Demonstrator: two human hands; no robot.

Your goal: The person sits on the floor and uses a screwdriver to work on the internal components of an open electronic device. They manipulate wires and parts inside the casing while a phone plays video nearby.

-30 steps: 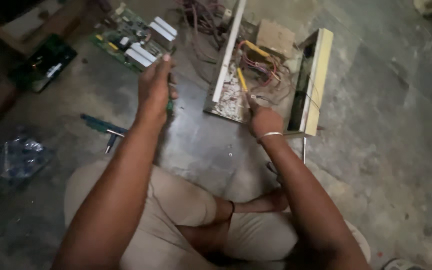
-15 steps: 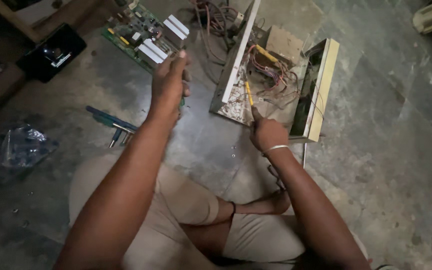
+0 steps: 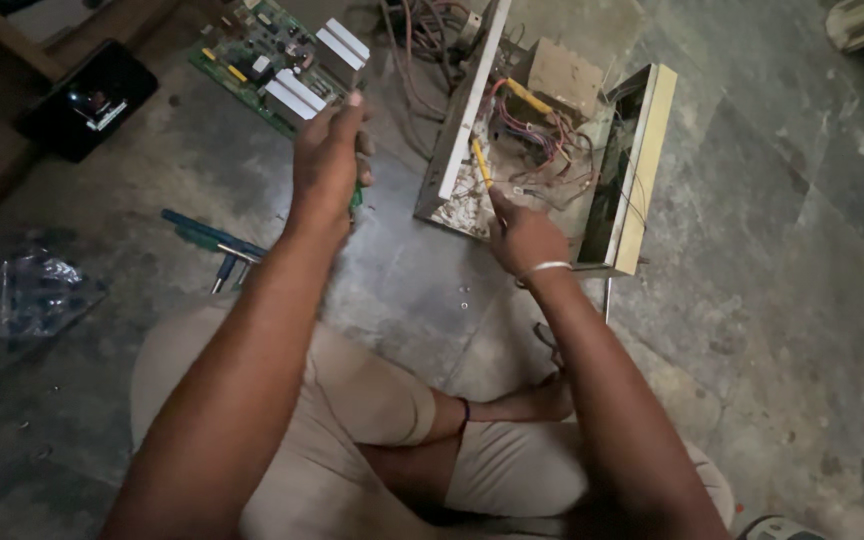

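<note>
My right hand (image 3: 524,238) is closed on a yellow-handled screwdriver (image 3: 481,163), tip down in the open metal case (image 3: 642,170) near the wires (image 3: 542,130), because the screws sit deep there. My left hand (image 3: 327,165) is raised, fingers shut round smth green, maybe a small tool – I cannot tell exactly. The circuit board (image 3: 272,60) lies aside w/ other screwdrivers (image 3: 207,238) on the floor – out of my way.

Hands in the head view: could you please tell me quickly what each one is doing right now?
Left hand: closed on a green-handled tool.
Right hand: closed on a yellow-handled screwdriver.
</note>
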